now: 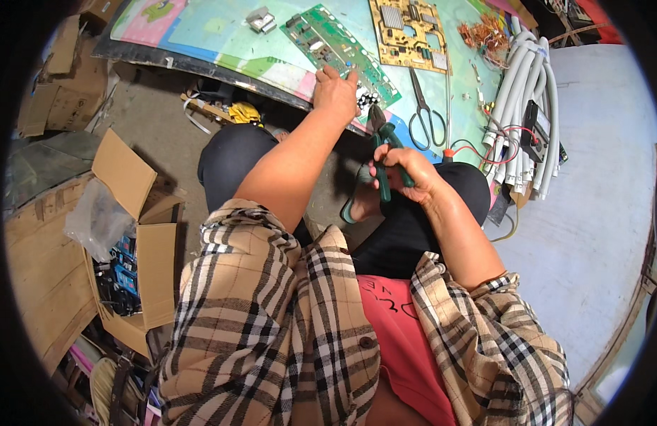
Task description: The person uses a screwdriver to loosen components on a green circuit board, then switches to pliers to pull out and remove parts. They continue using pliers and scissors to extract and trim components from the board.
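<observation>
A long green circuit board (371, 67) lies slantwise at the near edge of the table. My left hand (334, 96) grips it by its near long edge, fingertips on its top and the thumb side hidden. In my right hand (408, 172) is a pair of pliers (386, 135) with dark green handles. Their jaws point up at a cluster of black round capacitors (368, 99) at the board's near end; whether they touch cannot be made out. Black scissors (422, 113) lie open just beyond the pliers.
A tan circuit board (411, 32) lies farther back, with copper wire scrap (484, 41) to its right. Grey tubes (525, 99) and a black meter (536, 131) with red leads occupy the right side. A small metal part (261, 20) sits far left; an open carton (158, 273) stands on the floor.
</observation>
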The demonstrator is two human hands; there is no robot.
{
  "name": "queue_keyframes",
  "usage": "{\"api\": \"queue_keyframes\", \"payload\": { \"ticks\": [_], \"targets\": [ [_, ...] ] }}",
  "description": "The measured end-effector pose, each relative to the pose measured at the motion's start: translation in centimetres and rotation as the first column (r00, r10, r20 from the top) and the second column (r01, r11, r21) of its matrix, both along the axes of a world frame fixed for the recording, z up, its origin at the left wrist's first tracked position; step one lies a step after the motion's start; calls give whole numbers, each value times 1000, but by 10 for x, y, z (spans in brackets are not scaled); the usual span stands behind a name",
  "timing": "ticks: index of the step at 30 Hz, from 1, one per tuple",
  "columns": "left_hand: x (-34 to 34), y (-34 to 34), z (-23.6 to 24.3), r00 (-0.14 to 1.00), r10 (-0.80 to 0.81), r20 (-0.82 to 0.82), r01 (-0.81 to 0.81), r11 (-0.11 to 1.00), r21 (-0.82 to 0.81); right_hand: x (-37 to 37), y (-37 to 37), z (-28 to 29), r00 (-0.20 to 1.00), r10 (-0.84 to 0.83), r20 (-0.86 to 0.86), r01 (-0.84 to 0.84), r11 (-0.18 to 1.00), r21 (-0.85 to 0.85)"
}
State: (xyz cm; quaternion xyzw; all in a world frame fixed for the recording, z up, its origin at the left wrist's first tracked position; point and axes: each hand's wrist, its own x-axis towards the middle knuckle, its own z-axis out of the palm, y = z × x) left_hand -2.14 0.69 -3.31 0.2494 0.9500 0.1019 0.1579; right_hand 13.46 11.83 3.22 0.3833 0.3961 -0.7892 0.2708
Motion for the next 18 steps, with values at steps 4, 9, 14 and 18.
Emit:
{"api": "queue_keyframes", "payload": {
  "ticks": [4,9,14,18],
  "targets": [
    [-1,2,-5,999,-12,-37,10,999,-35,0,-7,-5,814,561,149,-474,493,730],
    [-2,4,-9,999,-13,-47,10,999,-48,8,-22,-16,575,664,478,-523,-150,839],
    [-4,3,-6,1000,-20,-4,19,999,-35,12,-37,-6,414,631,656,-442,-490,751],
    [-4,1,-7,1000,-12,-23,12,999,-33,23,-27,-42,494,529,690,-371,-590,717]
  ]
}}
